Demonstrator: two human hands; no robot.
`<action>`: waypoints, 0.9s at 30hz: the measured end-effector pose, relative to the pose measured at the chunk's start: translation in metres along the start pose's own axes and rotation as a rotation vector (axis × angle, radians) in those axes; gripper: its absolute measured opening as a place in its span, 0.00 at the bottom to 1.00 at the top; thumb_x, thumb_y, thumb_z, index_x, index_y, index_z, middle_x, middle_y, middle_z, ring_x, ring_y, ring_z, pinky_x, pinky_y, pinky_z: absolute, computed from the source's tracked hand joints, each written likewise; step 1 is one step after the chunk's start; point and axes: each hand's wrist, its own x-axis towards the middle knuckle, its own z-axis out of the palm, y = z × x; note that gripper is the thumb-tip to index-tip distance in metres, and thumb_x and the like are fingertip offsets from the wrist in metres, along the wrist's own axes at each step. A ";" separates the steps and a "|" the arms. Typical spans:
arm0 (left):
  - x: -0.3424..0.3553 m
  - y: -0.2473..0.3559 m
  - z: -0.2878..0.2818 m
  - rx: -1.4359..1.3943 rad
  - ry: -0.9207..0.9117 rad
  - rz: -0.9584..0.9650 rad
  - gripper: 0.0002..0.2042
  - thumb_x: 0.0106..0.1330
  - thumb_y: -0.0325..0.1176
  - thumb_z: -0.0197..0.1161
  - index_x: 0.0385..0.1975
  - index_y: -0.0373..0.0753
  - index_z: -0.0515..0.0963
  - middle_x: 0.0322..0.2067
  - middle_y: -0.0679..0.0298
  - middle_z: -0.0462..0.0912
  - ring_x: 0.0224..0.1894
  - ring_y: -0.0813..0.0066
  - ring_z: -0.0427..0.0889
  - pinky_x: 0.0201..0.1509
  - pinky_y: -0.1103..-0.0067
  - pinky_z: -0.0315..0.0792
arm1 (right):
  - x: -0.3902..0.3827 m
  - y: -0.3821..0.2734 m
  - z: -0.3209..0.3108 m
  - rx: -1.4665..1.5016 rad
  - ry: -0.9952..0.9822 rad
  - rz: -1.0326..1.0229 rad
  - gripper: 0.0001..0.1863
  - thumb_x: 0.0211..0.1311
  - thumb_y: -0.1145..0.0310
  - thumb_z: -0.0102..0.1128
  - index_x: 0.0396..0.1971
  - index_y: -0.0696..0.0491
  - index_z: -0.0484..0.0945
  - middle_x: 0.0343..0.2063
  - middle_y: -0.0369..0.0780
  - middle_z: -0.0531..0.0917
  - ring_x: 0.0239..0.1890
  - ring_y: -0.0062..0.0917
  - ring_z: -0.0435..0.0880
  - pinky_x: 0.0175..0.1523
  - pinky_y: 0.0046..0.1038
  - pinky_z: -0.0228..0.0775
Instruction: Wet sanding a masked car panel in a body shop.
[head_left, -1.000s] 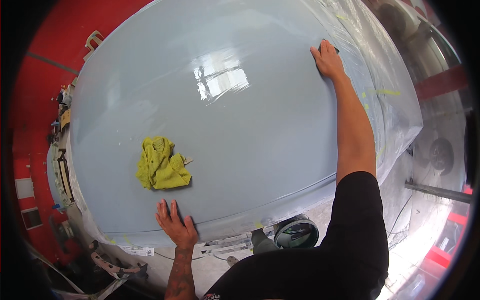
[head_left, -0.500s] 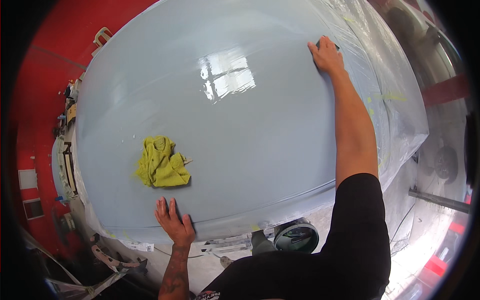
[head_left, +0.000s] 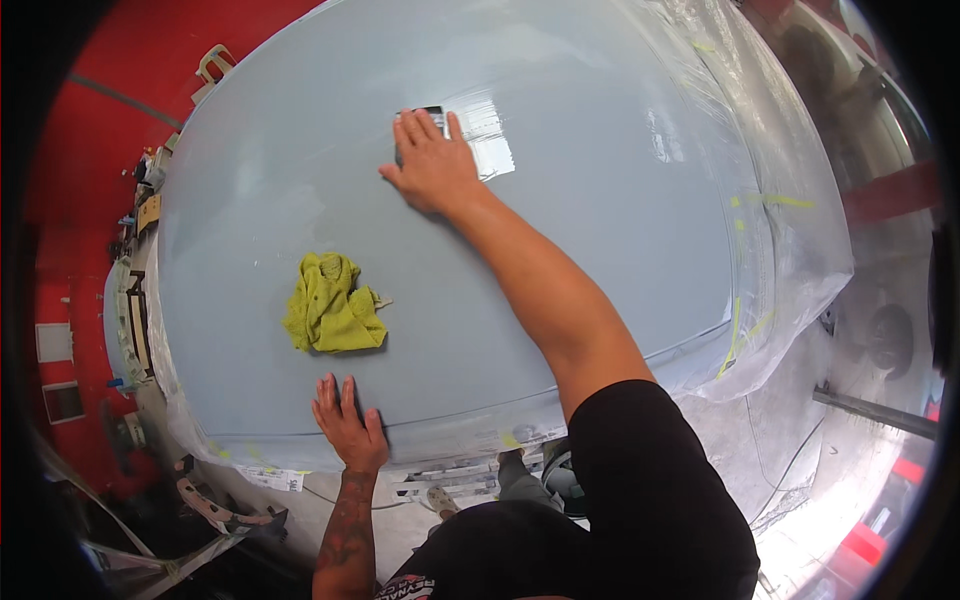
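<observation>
My right hand lies on the far middle of a large, wet-looking grey car panel. Under its fingers is a small dark flat pad, mostly covered by the hand, pressed against the panel beside a bright window reflection. My left hand rests flat near the panel's close edge with fingers spread, holding nothing. Between the two hands, nearer the left one, a crumpled yellow-green cloth lies on the panel.
Clear plastic sheeting with yellow tape borders the panel on the right. Below the close edge stands a round dark bucket, partly hidden by my body. A metal bar juts out at the right. At the far left is a pale chair.
My right hand has swept left across the panel with the dark pad, from the far right edge to the middle. The left hand stays in place on the panel.
</observation>
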 end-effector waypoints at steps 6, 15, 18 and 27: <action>0.006 0.002 0.006 -0.002 0.005 0.018 0.26 0.70 0.44 0.46 0.66 0.39 0.63 0.69 0.49 0.57 0.72 0.46 0.52 0.72 0.48 0.40 | -0.101 0.269 -0.097 -0.123 0.120 0.922 0.40 0.70 0.40 0.37 0.68 0.60 0.56 0.71 0.47 0.57 0.73 0.36 0.52 0.73 0.47 0.41; 0.006 0.003 0.009 -0.019 0.007 0.015 0.27 0.69 0.43 0.48 0.66 0.41 0.63 0.69 0.51 0.57 0.72 0.47 0.51 0.72 0.48 0.40 | -0.112 -0.071 0.007 0.004 -0.129 -0.245 0.41 0.71 0.43 0.37 0.70 0.62 0.50 0.73 0.47 0.50 0.76 0.37 0.45 0.76 0.39 0.36; 0.001 0.001 0.003 -0.019 0.012 -0.002 0.27 0.68 0.42 0.50 0.66 0.42 0.63 0.69 0.51 0.57 0.72 0.47 0.51 0.72 0.48 0.39 | -0.120 0.019 -0.019 0.040 0.050 0.013 0.40 0.72 0.44 0.36 0.70 0.61 0.51 0.73 0.46 0.51 0.76 0.34 0.45 0.76 0.39 0.37; 0.001 0.003 0.006 -0.014 0.018 0.007 0.27 0.68 0.41 0.51 0.67 0.42 0.62 0.69 0.52 0.56 0.73 0.48 0.49 0.72 0.48 0.38 | -0.174 0.066 -0.036 -0.035 0.182 0.525 0.41 0.73 0.44 0.37 0.70 0.64 0.49 0.73 0.50 0.49 0.76 0.39 0.44 0.76 0.42 0.35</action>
